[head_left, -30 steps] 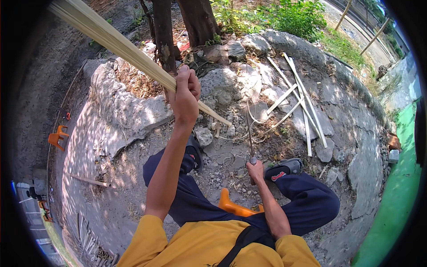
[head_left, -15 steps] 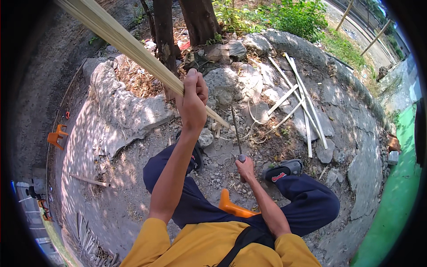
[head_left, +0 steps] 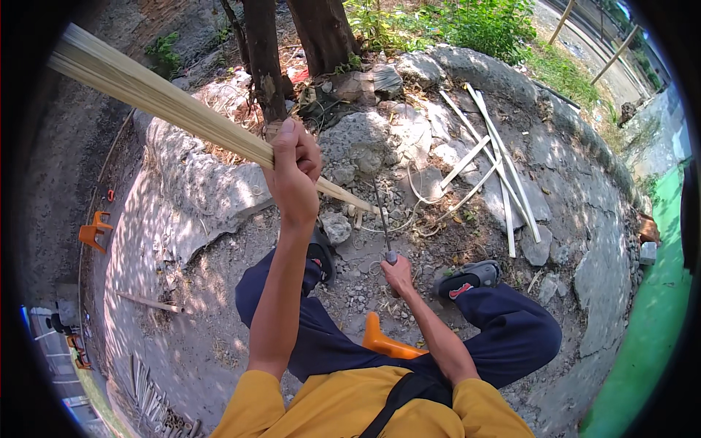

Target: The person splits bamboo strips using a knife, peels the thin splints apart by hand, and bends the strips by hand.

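Observation:
My left hand (head_left: 294, 171) is closed around a long pale bamboo strip (head_left: 164, 98), thumb on top. The strip slants from the upper left, where it looks widest, down to a narrow end near the ground in the middle. My right hand (head_left: 399, 276) grips the handle of a long, thin-bladed knife (head_left: 382, 215), its dark blade pointing away from me. The strip's low end lies right beside the blade; whether they touch I cannot tell. Several pale bamboo strips (head_left: 493, 157) lie crossed on the ground to the right.
An orange plastic seat (head_left: 391, 344) shows between my legs. Tree trunks (head_left: 321, 36) rise behind broken concrete (head_left: 212, 193). A green wall (head_left: 639, 343) runs along the right. An orange chair (head_left: 93, 232) stands at the left, and a stick (head_left: 150, 301) lies on the ground.
My left hand has moved left and slightly down, swinging the strip's upper part lower to the left. My right hand and the knife have shifted slightly left.

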`<state>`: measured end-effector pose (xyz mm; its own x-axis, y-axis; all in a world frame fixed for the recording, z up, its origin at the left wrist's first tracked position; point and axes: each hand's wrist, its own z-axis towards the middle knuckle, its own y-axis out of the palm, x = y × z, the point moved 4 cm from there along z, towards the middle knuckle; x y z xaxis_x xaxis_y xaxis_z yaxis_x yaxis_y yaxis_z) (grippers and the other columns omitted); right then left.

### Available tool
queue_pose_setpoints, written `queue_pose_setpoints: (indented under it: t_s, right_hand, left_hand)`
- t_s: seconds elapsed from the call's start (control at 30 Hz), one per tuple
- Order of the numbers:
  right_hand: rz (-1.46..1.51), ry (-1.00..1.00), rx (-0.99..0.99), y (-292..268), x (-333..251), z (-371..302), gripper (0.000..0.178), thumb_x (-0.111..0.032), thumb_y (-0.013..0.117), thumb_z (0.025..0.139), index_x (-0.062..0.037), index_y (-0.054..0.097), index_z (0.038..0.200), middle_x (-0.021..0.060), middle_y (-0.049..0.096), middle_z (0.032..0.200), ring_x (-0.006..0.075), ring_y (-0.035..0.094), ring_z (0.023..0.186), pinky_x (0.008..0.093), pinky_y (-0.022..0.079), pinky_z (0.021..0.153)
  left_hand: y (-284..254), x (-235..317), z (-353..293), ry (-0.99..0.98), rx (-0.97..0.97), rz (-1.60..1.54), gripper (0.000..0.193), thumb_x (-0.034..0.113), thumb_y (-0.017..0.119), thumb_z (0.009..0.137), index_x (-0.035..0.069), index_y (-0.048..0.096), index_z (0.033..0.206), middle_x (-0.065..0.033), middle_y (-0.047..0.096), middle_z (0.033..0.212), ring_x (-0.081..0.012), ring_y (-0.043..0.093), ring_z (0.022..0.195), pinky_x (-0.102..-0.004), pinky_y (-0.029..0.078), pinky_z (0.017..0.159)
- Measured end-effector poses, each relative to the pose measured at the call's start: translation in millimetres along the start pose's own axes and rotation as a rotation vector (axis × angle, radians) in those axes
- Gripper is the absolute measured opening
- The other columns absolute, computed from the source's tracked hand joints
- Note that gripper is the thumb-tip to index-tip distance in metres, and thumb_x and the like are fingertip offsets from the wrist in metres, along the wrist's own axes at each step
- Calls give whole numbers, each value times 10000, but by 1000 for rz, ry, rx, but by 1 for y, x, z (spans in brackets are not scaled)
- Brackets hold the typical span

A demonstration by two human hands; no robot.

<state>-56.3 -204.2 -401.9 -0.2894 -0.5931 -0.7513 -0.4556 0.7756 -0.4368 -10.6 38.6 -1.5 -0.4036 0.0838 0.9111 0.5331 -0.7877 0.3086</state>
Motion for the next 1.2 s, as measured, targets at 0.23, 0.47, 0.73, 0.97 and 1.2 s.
queue_pose_setpoints:
  t_s: [0.23,0.47,0.73,0.97,1.2]
  right_hand:
    - [32,-21,-5,15,-7,22,342,-329,719,806,6,681,862,176,711,772,329,699,721,453,549,706]
    - [89,25,-62,30,4,38,347,-324,721,798,12,700,885,199,719,789,358,713,753,466,556,743]
    - [111,-39,-25,35,1,48,319,-295,728,791,14,662,834,167,671,731,309,647,685,452,525,693]
    - [93,-109,-28,22,-3,51,286,-265,727,784,2,627,801,113,618,687,239,589,644,425,497,651]
    - [43,-33,-41,22,4,55,332,-302,760,785,9,700,883,205,701,775,378,687,740,475,541,727]
  left_hand:
    - [-1,-27,-2,191,66,-159,351,388,587,1055,111,441,896,-18,436,790,-144,494,717,-325,472,708]
    - [-15,-73,-5,7,-215,-88,482,436,521,1078,132,362,739,19,329,678,-107,298,612,-298,290,575]
    - [-26,-93,3,-12,-89,-260,511,438,419,1078,164,254,680,37,212,611,-100,167,551,-321,157,512]
    - [-18,-90,-8,-28,-140,-222,461,380,439,1039,154,253,682,32,212,613,-104,165,553,-329,162,515]
    - [-12,-89,-3,-56,-108,-207,456,369,440,1031,147,260,676,34,210,614,-103,160,552,-323,162,509]
